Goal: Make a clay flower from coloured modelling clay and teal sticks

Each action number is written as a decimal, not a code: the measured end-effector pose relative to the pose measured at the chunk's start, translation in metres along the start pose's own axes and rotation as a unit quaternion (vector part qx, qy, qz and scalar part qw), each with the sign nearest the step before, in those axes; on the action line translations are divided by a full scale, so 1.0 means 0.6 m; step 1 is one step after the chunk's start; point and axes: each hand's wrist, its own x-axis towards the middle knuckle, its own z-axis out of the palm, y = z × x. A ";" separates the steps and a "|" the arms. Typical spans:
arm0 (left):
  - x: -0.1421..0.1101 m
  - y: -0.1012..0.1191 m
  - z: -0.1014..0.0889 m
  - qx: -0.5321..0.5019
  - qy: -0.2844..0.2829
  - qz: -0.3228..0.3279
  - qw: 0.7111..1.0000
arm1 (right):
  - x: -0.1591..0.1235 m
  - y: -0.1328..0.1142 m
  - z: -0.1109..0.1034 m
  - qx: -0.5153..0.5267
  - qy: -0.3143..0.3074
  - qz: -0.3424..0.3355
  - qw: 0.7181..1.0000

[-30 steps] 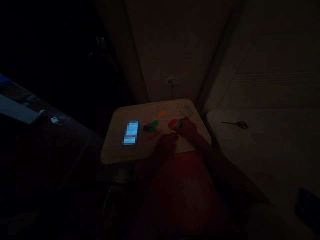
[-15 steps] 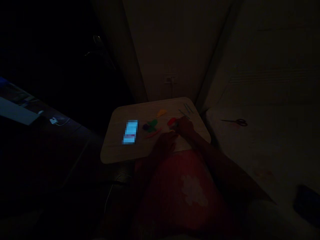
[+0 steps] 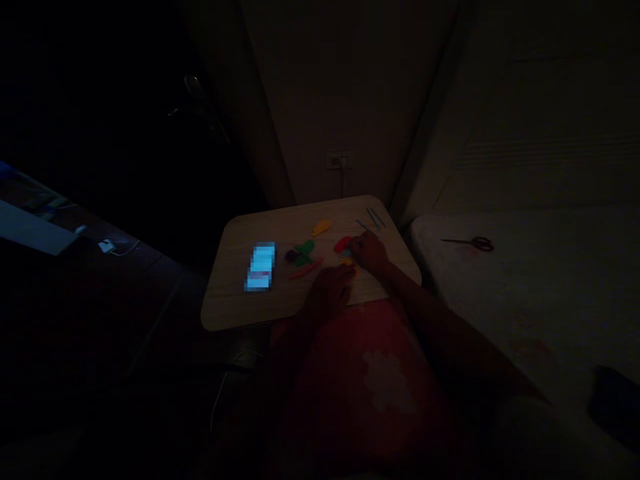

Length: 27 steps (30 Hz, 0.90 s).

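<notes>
In the dim light my left hand point(image 3: 327, 288) lies on the small table point(image 3: 230, 300). Its fingers are stretched out, with the thumb apart, and the fingertips touch a yellow piece point(image 3: 344, 262). My right hand point(image 3: 369, 251) is closed, its fingertips bent down beside a red piece point(image 3: 343, 244) and a small bluish piece point(image 3: 346, 253). Whatever its fingers pinch is hidden. Left of the hands are a green leaf-like piece point(image 3: 305, 251), a dark purple piece point(image 3: 291, 256) and a pink bumpy strip point(image 3: 307, 269). An orange-yellow piece point(image 3: 322, 228) lies farther back.
A phone with a lit, blurred screen point(image 3: 261, 265) lies on the table's left. Thin sticks point(image 3: 375, 218) are at the back right corner. Scissors point(image 3: 470, 243) rest on a pale surface point(image 3: 500, 293) to the right. A wall socket point(image 3: 339, 160) holds a plug and cable.
My right hand has shifted slightly left and its fingertips uncover more of the small bluish piece. The left hand has stayed nearly still. The view is sharper now.
</notes>
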 end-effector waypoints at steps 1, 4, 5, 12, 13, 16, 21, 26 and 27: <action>0.000 0.000 0.000 0.000 -0.001 -0.001 1.000 | -0.003 -0.002 0.001 -0.010 0.010 -0.011 1.000; 0.001 0.001 -0.001 0.002 -0.001 0.000 1.000 | -0.010 -0.011 0.000 -0.048 0.023 -0.030 0.998; 0.001 0.002 -0.001 0.004 -0.001 -0.001 1.000 | -0.011 -0.014 -0.002 -0.057 0.021 -0.032 0.998; 0.000 0.002 0.001 -0.009 0.012 0.011 1.000 | -0.005 -0.014 0.000 -0.041 0.024 -0.007 0.999; -0.002 0.001 0.003 -0.016 0.016 0.013 1.000 | -0.004 -0.013 0.002 -0.036 0.025 0.000 0.999; -0.005 -0.001 0.008 -0.032 0.018 0.003 0.999 | -0.004 -0.012 0.007 -0.039 0.026 -0.008 0.999; -0.006 -0.001 0.009 -0.035 0.015 -0.008 0.999 | -0.015 -0.026 0.000 -0.098 0.016 -0.059 0.993; -0.005 -0.002 0.010 -0.035 0.015 -0.013 0.999 | -0.013 -0.034 -0.005 -0.112 0.012 -0.065 0.992; -0.005 -0.003 0.011 -0.033 0.015 -0.012 0.999 | -0.011 -0.033 -0.003 -0.102 0.013 -0.057 0.993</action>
